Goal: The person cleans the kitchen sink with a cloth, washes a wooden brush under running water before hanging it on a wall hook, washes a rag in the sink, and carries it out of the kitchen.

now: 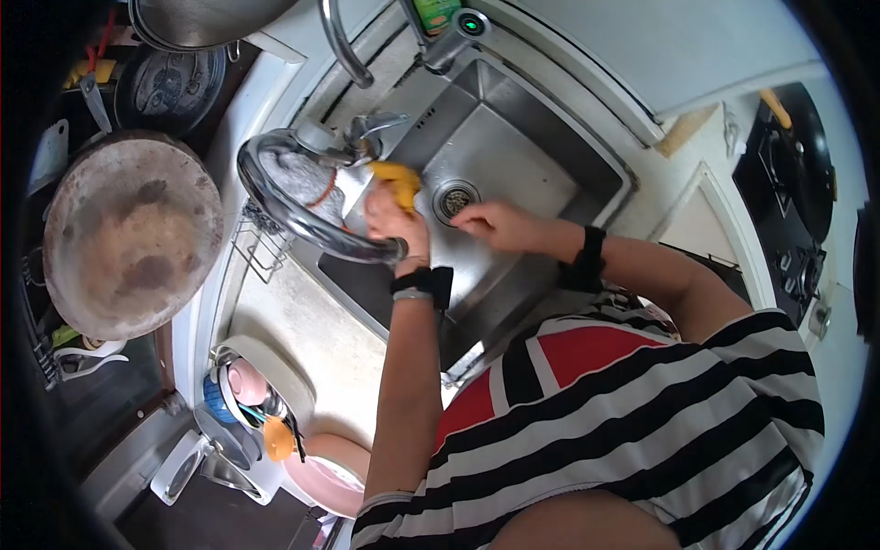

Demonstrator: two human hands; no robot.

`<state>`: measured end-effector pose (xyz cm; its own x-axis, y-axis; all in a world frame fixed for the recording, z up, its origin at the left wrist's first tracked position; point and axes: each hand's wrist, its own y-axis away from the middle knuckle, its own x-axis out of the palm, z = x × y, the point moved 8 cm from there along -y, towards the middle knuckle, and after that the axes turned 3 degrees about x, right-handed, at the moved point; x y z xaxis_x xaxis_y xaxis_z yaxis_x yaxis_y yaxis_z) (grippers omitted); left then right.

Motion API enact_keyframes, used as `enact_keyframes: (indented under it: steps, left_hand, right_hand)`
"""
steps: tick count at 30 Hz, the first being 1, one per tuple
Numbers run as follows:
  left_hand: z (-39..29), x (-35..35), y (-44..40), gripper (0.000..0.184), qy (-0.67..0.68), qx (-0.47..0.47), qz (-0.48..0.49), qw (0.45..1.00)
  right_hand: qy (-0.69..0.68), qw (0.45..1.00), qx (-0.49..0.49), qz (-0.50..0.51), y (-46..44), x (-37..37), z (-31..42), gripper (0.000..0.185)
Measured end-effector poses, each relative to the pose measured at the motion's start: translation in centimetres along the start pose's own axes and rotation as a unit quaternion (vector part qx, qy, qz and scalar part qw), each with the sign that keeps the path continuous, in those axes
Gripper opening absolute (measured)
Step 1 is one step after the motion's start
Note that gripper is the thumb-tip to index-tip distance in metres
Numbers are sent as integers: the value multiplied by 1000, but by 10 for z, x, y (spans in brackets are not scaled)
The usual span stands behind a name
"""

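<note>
My left hand (397, 223) is closed around a yellow cloth (401, 182) at the left side of the steel sink (513, 151), partly behind the curved chrome faucet pipe (302, 225). Just right of the drain (456, 200), over the basin, is my right hand (500, 225). Its fingers are curled together and no object shows in them, though the palm side is hidden. Dark bands circle both wrists. Beside the left hand, a grey cloth (302, 179) lies behind the faucet pipe, close to the chrome tap lever (380, 122).
A large worn round pan (133, 236) hangs or stands at left, with a dark pan (171, 87) above it. Lower left are a rack of dishes and utensils (266, 385) and a pink basin (330, 472). A stove with a wok (807, 170) is far right.
</note>
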<state>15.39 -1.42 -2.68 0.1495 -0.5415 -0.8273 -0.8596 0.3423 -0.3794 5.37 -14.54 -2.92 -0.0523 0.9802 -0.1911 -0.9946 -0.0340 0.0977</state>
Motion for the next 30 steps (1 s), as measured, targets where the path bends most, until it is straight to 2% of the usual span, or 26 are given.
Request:
enact_keyframes:
  steps: [1, 3, 4, 5, 6, 7, 9, 11, 13, 14, 15, 17, 19, 20, 21, 22, 23, 24, 25, 27, 28, 30]
  left_hand:
    - [-6, 27, 24, 40, 97, 51, 73, 991]
    - [4, 72, 95, 37, 236, -27, 133, 962]
    - [-4, 64, 99, 37, 238, -25, 132, 962]
    - [3, 60, 109, 34, 318, -169, 138, 923]
    - [9, 61, 130, 31, 388, -314, 139, 855]
    - [17, 65, 138, 25, 483, -340, 139, 795]
    - [-1, 26, 124, 23, 513, -409, 169, 736]
    - [-2, 7, 109, 21, 538, -383, 172, 731]
    - [-6, -15, 95, 22, 574, -403, 142, 698]
    - [-2, -18, 90, 26, 605, -395, 130, 679]
    - [-4, -30, 82, 26, 607, -387, 123, 684]
    - [-20, -50, 74, 29, 622, -419, 183, 636]
    - [-22, -53, 71, 32, 642, -409, 170, 626]
    - [-23, -54, 72, 31, 647, -410, 167, 621]
    - [-24, -57, 72, 29, 651, -411, 161, 617]
    - [-30, -61, 74, 28, 643, -432, 158, 612]
    - [-34, -68, 75, 26, 636, -450, 146, 610]
    - [-35, -67, 73, 25, 646, -438, 140, 609]
    - [-32, -62, 75, 23, 656, -429, 131, 607]
    - [-21, -47, 79, 24, 647, -430, 136, 614]
    - [-24, -44, 79, 25, 666, -431, 125, 596]
    - [-34, -41, 76, 26, 699, -421, 113, 566]
  right_hand:
    - [37, 999, -13, 8, -1, -11, 7, 20]
    - [73, 995, -19, -66, -10, -48, 14, 22]
    - [85, 993, -11, -84, -15, -68, 25, 23]
    - [97, 990, 0, -102, -18, -89, 35, 24]
    - [59, 993, 12, -105, -26, -107, 31, 25]
    - [20, 994, 21, -107, -33, -118, 29, 27]
    - [6, 991, 37, -127, -32, -125, 46, 29]
    - [-9, 988, 48, -147, -36, -121, 55, 31]
    - [-54, 982, 134, -118, -49, -101, 40, 42]
    - [-52, 984, 123, -116, -62, -95, 39, 42]
    - [-56, 981, 139, -125, -77, -89, 27, 47]
    - [-59, 979, 140, -134, -101, -76, 27, 54]
    - [-152, 955, 207, -145, -120, -69, 21, 61]
    - [-205, 955, 189, -100, -134, -62, 20, 59]
    - [-266, 938, 202, -97, -145, -55, 14, 50]
    - [-367, 914, 169, -45, -164, -43, 4, 41]
    - [-452, 881, 129, -53, -169, -39, 13, 38]
    - [-482, 869, 110, 3, -162, -32, 34, 38]
    - [-493, 861, 123, 11, -144, -28, 61, 34]
    - [-530, 846, 56, 31, -135, -25, 52, 47]
    - [-503, 862, 62, 9, -131, -21, 36, 55]
    - [-255, 953, 162, -5, -87, -8, 29, 71]
